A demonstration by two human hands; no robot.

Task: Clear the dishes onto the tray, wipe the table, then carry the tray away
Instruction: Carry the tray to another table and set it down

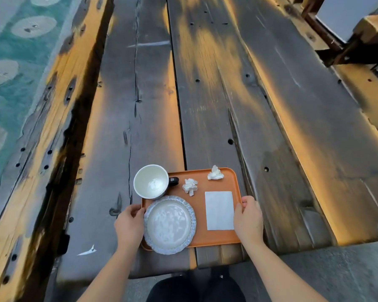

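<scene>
Now, with both hands, left (129,223) and right (248,219), curled round the flat orange plastic tray (216,237), lift level so the white ceramic cup (151,181) stays upright.

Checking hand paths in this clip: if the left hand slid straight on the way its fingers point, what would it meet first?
The left hand grips the orange tray at its left rim, fingers pointing inward. Going straight on, it would likely meet the scalloped plate first, right beside its fingertips.
</scene>
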